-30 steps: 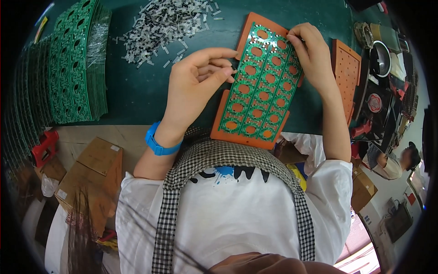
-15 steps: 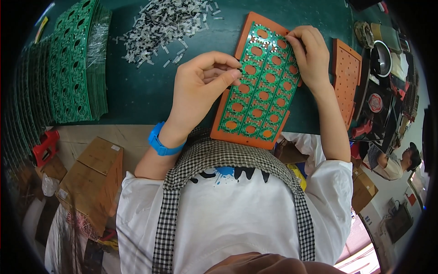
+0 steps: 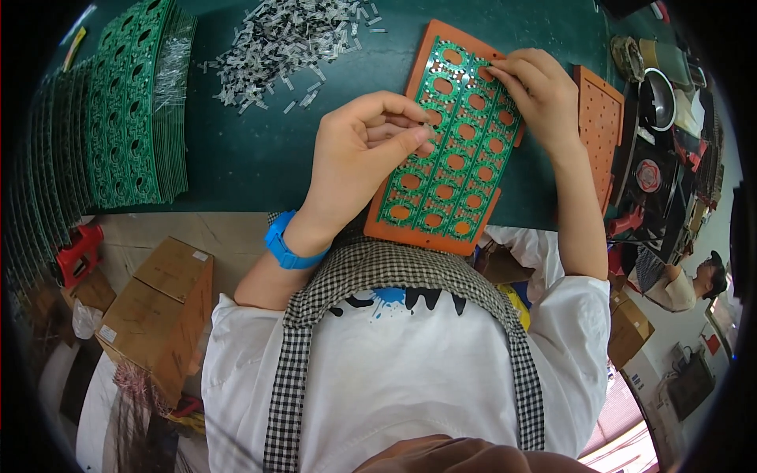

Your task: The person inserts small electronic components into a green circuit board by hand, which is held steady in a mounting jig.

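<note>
A green circuit board panel [image 3: 456, 162] with rows of round cut-outs lies on an orange tray [image 3: 384, 229], tilted slightly on the table. My left hand [image 3: 371, 142], with a blue wristband, is over the panel's left side. Its thumb and fingers are drawn together in a pinch; whatever is between the tips is too small to make out. At the upper right cut-outs, my right hand [image 3: 544, 94] has its thumb and index finger pressed together against the board, and its fingertips hide any small part there. Beyond my left hand lies a heap of small clear-and-black pieces [image 3: 292, 47].
Stacked green panels [image 3: 126, 118] stand at the left of the green table [image 3: 252, 165]. A second orange tray [image 3: 598, 134] lies right of my right arm, beside a white-rimmed bowl [image 3: 661, 100]. Cardboard boxes [image 3: 162, 296] are below left. Another person [image 3: 682, 284] is far right.
My left hand has moved right and slightly down, further over the panel. My right hand has shifted a little, its pinch still at the upper right cut-outs.
</note>
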Demonstrator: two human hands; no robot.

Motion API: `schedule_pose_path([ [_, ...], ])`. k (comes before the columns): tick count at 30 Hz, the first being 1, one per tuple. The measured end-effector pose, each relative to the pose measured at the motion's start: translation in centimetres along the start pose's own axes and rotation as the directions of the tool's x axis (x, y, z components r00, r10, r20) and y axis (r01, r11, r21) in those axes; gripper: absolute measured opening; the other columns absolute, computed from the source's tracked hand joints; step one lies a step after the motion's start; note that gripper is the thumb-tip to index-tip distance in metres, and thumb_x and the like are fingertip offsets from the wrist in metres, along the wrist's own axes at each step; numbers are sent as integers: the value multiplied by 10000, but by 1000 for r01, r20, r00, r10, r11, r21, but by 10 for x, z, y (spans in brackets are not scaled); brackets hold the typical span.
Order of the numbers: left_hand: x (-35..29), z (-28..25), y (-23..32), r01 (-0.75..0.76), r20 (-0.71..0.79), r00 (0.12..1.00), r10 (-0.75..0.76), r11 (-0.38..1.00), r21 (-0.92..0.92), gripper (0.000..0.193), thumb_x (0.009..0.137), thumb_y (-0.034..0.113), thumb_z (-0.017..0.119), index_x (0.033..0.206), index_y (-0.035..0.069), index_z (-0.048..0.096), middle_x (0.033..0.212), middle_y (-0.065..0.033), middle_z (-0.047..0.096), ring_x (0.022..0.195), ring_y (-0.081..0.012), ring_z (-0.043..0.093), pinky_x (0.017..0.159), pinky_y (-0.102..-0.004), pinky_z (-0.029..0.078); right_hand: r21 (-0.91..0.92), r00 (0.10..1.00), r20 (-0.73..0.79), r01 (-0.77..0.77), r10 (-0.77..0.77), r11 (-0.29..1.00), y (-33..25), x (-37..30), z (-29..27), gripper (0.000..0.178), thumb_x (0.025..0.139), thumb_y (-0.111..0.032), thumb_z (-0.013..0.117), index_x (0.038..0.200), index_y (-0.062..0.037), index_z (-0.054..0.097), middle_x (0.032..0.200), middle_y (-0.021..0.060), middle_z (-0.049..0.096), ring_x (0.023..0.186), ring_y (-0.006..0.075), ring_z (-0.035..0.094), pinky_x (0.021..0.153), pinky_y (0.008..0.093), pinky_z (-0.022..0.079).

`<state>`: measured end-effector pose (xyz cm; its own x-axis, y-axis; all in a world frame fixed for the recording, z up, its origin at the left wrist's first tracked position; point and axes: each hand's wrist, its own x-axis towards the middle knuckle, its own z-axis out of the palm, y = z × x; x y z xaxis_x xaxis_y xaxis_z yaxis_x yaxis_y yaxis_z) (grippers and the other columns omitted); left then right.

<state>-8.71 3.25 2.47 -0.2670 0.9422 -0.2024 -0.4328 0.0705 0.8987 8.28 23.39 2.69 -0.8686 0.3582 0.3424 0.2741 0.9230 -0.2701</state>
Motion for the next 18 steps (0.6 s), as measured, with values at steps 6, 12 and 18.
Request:
schedule_pose_path([
  [6,-1,10,3,59,-39,997,-60,998,-20,187,865,-31,616,1048,-50,578,912,-119,674,857,-151,679,735,-228,547,163,994,-68,-69,81,984,-68,-2,-9,156,761,-123,736,889,-55,680,860,71,650,809,219,631,680,309,504],
  [12,-2,19,3,67,-32,997,-66,997,32,188,858,-24,632,1040,-47,594,885,-105,683,834,-131,678,707,-212,539,631,934,205,-355,293,689,-87,-19,-11,133,754,-18,723,867,-12,655,876,74,655,764,202,622,696,285,492],
  [18,-1,16,5,10,-70,998,-1,990,138,129,858,-9,644,985,-28,648,881,-74,684,814,-113,674,689,-215,541,273,914,21,-395,406,877,-4,-20,-17,96,881,-95,602,923,-11,619,885,79,616,816,205,591,710,289,454],
])
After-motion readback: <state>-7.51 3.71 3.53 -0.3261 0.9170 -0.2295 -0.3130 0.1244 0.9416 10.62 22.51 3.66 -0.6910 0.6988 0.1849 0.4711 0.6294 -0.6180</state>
